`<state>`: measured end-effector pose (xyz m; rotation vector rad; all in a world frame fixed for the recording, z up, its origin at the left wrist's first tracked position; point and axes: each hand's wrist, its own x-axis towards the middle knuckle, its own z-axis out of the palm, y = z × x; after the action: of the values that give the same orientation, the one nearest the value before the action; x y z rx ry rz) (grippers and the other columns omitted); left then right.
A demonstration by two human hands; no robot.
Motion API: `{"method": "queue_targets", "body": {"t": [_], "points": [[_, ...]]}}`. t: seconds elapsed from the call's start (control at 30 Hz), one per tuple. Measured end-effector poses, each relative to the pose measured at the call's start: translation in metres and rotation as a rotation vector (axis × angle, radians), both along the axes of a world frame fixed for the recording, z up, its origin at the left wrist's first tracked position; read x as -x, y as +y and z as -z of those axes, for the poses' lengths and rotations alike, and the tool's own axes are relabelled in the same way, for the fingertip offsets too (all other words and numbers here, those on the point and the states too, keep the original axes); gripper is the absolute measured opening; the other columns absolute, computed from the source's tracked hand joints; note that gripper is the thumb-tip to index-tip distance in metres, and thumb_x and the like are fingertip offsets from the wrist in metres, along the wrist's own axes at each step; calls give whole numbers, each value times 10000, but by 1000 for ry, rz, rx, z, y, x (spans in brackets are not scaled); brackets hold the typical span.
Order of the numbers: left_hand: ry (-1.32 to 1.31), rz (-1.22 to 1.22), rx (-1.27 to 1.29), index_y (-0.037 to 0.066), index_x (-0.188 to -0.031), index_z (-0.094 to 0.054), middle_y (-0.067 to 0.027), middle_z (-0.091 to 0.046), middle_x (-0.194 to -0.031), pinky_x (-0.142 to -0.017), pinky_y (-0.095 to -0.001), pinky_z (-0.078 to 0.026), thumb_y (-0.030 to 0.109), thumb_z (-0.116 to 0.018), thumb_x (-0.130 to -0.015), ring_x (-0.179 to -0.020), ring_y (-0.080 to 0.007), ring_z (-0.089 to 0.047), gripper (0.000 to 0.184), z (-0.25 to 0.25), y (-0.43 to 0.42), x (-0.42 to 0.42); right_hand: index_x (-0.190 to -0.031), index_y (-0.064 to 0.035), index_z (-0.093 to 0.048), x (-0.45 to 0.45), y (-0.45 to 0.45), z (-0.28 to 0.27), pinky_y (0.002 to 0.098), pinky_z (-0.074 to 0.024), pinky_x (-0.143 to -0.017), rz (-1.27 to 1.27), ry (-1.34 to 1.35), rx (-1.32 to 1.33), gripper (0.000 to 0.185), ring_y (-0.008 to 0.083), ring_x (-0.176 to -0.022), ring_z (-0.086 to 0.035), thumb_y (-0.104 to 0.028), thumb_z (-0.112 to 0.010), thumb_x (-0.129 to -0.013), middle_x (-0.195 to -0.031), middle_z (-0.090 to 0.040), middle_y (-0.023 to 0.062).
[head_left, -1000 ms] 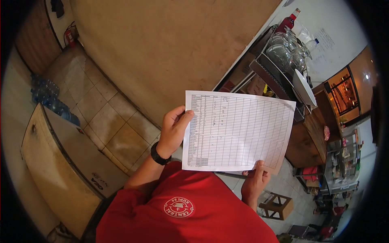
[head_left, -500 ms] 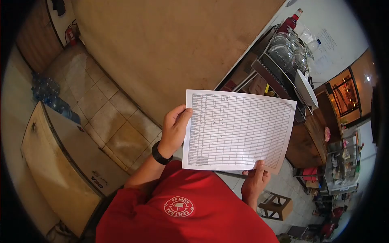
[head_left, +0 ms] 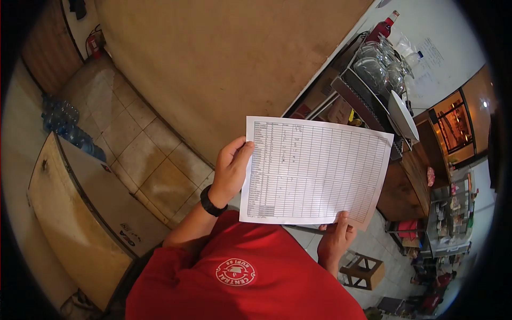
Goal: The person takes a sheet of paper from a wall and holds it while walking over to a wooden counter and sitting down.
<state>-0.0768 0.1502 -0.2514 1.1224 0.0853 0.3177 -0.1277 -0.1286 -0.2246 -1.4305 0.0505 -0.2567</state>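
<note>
A white sheet of paper point(head_left: 320, 170) printed with a table of rows and columns is held up in front of my red shirt. Some handwritten marks show in its left columns. My left hand point(head_left: 233, 168), with a dark band on the wrist, pinches the sheet's left edge, thumb on the front. At the bottom edge, toward the right, my right hand point(head_left: 337, 239) grips the paper with its thumb on top; the other fingers are partly hidden behind it.
A rack point(head_left: 368, 104) with glasses point(head_left: 372, 72), a red bottle point(head_left: 383, 26) and a white plate point(head_left: 404, 115) stands upper right. A wooden stool point(head_left: 364, 271) is lower right. At left are a freezer-like box point(head_left: 80, 213) and water bottles point(head_left: 74, 130). People are far off, lower right.
The sheet has shifted very slightly up and to the right at its top edge. Both hands keep their hold on it.
</note>
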Motion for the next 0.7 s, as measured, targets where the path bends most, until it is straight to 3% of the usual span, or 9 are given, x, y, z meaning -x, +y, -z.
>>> {"method": "queue_targets", "body": {"t": [0.13, 0.7], "points": [[0, 2, 25, -42, -1065, -637, -13, -667, -929, -733, -219, -462, 166, -507, -1050, -828, -45, -575, 245, -3, -3, 1, -900, -61, -578, 3, 6, -8, 267, -435, -530, 13, 34, 4, 246, 108, -587, -540, -254, -541, -1049, -742, -603, 30], [-12, 6, 13, -36, -1044, -628, -1, -646, -901, -716, -220, -450, 183, -500, -1057, -809, -37, -544, 254, 1, -8, 1, -917, -54, -582, 5, 1, -8, 268, -443, -522, -4, 34, -1, 235, 120, -588, -551, -246, -545, -1047, -749, -610, 44]]}}
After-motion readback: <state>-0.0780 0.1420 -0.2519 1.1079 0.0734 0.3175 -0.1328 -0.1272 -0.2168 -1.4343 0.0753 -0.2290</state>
